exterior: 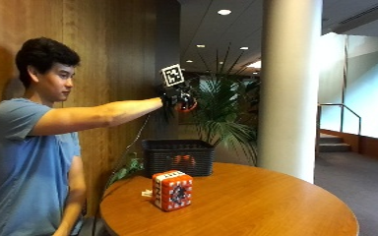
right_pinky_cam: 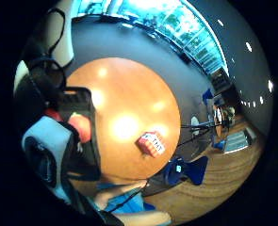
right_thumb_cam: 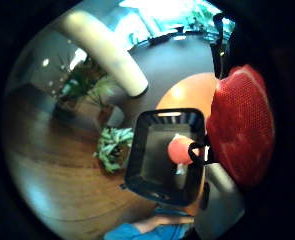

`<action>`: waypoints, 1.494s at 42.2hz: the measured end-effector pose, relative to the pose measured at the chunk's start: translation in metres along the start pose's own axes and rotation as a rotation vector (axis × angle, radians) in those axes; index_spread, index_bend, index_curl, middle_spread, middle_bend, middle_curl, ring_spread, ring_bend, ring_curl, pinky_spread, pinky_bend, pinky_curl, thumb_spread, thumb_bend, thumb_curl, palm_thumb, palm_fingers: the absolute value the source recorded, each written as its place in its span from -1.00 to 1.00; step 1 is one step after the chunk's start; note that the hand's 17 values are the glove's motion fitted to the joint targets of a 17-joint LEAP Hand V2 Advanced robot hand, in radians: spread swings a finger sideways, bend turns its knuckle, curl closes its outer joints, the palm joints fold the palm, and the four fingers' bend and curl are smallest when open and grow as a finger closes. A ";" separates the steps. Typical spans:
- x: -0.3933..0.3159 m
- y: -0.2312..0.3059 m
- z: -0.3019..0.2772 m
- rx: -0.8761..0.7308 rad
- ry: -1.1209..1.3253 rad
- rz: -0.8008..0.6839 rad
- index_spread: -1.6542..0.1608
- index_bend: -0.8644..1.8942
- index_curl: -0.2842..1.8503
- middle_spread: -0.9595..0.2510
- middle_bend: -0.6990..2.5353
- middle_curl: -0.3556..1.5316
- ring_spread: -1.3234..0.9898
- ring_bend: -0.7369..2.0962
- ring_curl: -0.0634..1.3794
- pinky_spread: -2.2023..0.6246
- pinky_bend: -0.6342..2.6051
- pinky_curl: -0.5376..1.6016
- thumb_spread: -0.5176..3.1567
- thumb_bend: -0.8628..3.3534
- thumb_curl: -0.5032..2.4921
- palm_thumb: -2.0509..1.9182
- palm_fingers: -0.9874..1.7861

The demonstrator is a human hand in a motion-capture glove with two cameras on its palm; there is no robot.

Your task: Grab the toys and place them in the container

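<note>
Item, nearest: a red-and-white patterned cube toy [exterior: 173,190] is standing on the near left part of the round orange-brown wooden table [exterior: 267,206], well apart from the hand and not being touched. Item, behind it: a black mesh plastic container [exterior: 178,156], rectangular and open-topped, is sitting at the table's far left edge; an orange-red toy [right_thumb_cam: 179,148] is already lying inside it, glowing through the mesh in the outside view and sitting on the container floor in the thumb-side palm view. Item, above and farthest up: the gloved right hand [exterior: 178,98] is hanging at the end of an outstretched arm, high over the container, and its fingers are curling round a red dimpled rounded toy [right_thumb_cam: 242,131], which is showing large beside the palm camera. Governing relation: the container is lying almost straight below the hand, its open mouth facing up at the palm and its long axis running away from the person; judged from this, the coming move is a straight release or lowering, with little sideways correction needed. Remaining, by judgement: the cube toy is waiting on the table, nearer the person than the container.
</note>
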State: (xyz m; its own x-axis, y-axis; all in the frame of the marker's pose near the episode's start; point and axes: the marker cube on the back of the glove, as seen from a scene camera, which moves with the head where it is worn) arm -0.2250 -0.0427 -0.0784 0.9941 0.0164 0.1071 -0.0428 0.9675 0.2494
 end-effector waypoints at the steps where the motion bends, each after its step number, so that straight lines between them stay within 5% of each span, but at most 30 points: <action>1: 0.005 0.004 0.003 -0.007 -0.012 -0.002 0.40 -0.19 -0.20 -0.19 -0.28 -0.07 -0.25 0.28 -0.11 0.26 0.09 -0.07 -0.41 -0.48 0.00 0.40 0.40; 11: 0.004 0.038 0.042 -0.208 -0.044 -0.175 0.40 -0.39 -0.22 -0.13 -0.33 -0.02 -0.25 0.30 -0.08 0.25 0.18 -0.04 -0.33 -0.56 -0.02 0.29 0.23; 16: -0.002 0.046 0.052 -0.256 -0.042 -0.210 0.45 -0.43 -0.32 0.16 -0.37 -0.02 -0.17 0.30 -0.07 0.30 0.24 -0.01 -0.24 -0.68 -0.18 0.00 -0.09; 30: 0.038 0.047 0.045 -0.294 -0.002 -0.177 0.48 -0.27 -0.45 0.69 -0.40 -0.07 0.06 0.12 -0.23 0.49 0.32 -0.05 -0.20 -0.65 -0.36 -0.04 -0.39; 39: 0.023 0.033 0.041 -0.297 0.074 0.007 0.49 -0.29 -0.46 0.78 -0.46 -0.12 0.17 -0.10 -0.38 0.57 0.31 -0.08 -0.18 -0.63 -0.42 -0.02 -0.47; 54: 0.172 0.080 0.053 -0.311 0.070 0.042 0.51 -0.33 -0.54 0.80 -0.48 -0.21 0.22 -0.23 -0.48 0.62 0.28 -0.13 -0.16 -0.62 -0.47 0.00 -0.49; 63: 0.241 0.109 0.074 -0.349 0.188 0.187 0.52 -0.34 -0.57 0.81 -0.49 -0.26 0.24 -0.29 -0.50 0.63 0.27 -0.14 -0.16 -0.62 -0.49 0.00 -0.49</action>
State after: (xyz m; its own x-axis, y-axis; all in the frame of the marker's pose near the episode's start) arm 0.0030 0.0477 0.0459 0.9747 0.2139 -0.0655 -0.2198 0.9703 -0.1014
